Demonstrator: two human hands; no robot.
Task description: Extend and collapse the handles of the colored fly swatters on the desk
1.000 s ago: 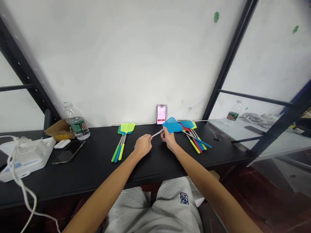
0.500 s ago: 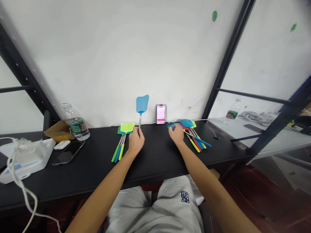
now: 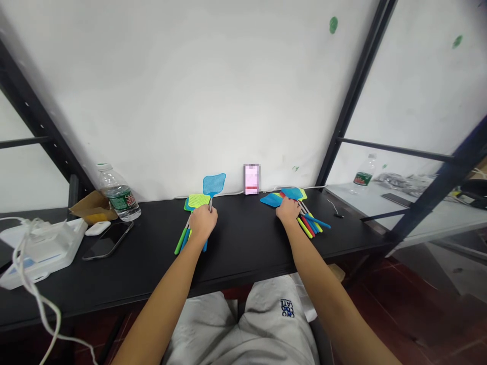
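Blue swatter (image 3: 214, 184) gripped in the left hand (image 3: 203, 223), head to the back

It is grasped by the shaft above the black surface (image 3: 243, 238), beside the left swatter pile (image 3: 199, 200). Its long axis runs nearly front to back: head toward the back edge, leaning slightly right, handle toward the front edge. The right hand (image 3: 288, 209) covers the shaft of a second blue swatter (image 3: 271, 200), slanting from head at left toward the front right corner; whether it is clenched, I cannot tell.
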